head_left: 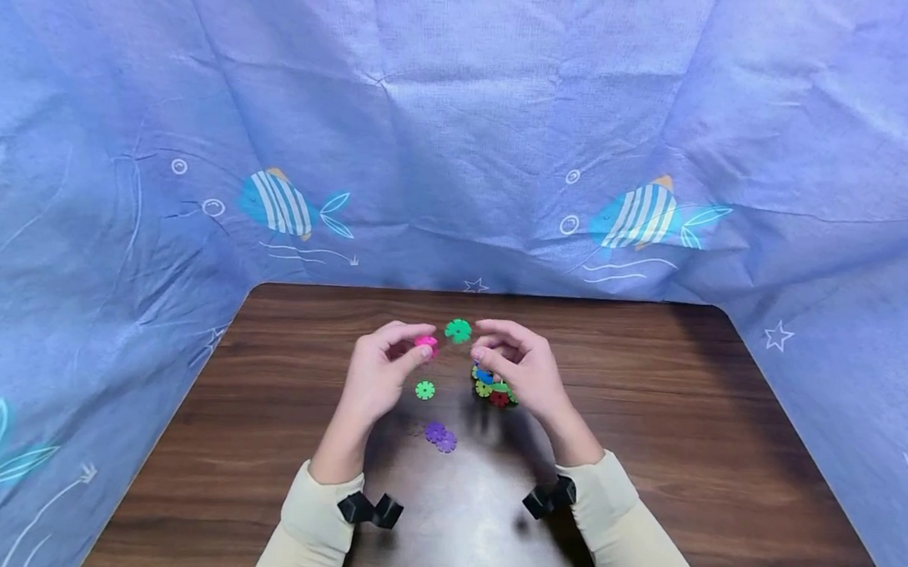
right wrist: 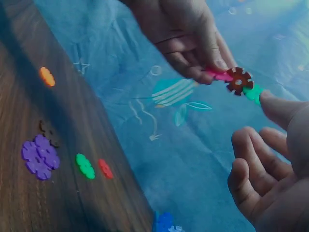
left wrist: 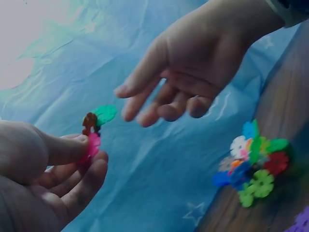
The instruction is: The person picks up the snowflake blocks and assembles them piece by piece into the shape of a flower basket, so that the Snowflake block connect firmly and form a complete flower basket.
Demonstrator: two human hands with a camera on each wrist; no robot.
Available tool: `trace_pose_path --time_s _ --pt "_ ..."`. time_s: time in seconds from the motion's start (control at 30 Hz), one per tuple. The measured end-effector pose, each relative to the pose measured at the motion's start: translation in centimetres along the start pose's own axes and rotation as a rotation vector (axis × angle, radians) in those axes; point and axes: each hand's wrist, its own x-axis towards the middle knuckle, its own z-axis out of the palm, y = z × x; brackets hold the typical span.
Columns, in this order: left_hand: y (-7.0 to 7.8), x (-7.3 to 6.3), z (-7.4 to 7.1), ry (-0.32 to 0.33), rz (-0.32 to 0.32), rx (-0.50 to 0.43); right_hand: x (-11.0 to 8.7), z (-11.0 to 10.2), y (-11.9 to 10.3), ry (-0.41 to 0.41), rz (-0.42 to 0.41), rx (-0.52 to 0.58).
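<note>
My left hand (head_left: pixel 374 374) pinches a pink notched plastic disc (left wrist: pixel 92 146) between thumb and fingers. Linked to that disc is a brown one (right wrist: pixel 245 77), and a green disc (left wrist: pixel 106 115) sits at the far end of this short chain. The chain is held up above the table. My right hand (head_left: pixel 528 368) is beside the green end with its fingers loosely bent and nothing in them. A gap separates it from the green disc in the left wrist view. In the right wrist view its thumb overlaps the disc's edge.
A cluster of joined colourful discs (left wrist: pixel 263 183) rests on the wooden table (head_left: pixel 242 458), below my right hand. Loose on the table lie purple discs (right wrist: pixel 36 162), a light green disc (right wrist: pixel 85 166), a red one (right wrist: pixel 105 168) and an orange one (right wrist: pixel 47 76). A blue fish-print cloth (head_left: pixel 464 150) hangs behind.
</note>
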Motion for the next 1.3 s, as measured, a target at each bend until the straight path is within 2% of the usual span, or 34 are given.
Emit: trace_pose_path --time_s 0.07,0.13,0.33,0.5,0.67,0.9,1.03,1.23,1.3 --pt "0.1 0.0 -0.5 0.049 0.029 0.018 0.4 0.6 0.1 -0.026 0.002 -0.065" --pt "0.3 0.1 -0.9 0.075 0.046 0.031 1.1 1.5 0.2 -0.074 -0.001 -0.181" --pt "0.7 0.0 -1.5 0.109 0.040 0.048 3.2 4.5 1.7 -0.309 0.000 -0.519" --pt "1.0 -0.1 -1.4 0.119 0.025 0.050 3.7 6.2 3.8 -0.402 0.029 -0.692" --pt "1.0 -0.2 -1.3 0.111 0.021 0.061 3.3 7.5 5.0 -0.402 0.077 -0.838" --pt "0.9 -0.1 -1.1 0.110 0.032 0.039 2.9 9.0 4.3 -0.427 0.095 -1.012" --pt "0.7 -0.1 -1.1 0.113 0.039 0.020 2.7 9.3 4.4 -0.400 0.115 -1.067" --pt "0.8 -0.1 -1.0 0.097 0.027 -0.047 2.4 9.4 5.2 -0.383 0.023 -1.120" --pt "0.9 -0.1 -1.0 0.088 0.026 -0.062 2.3 9.5 5.3 -0.370 0.015 -1.138"
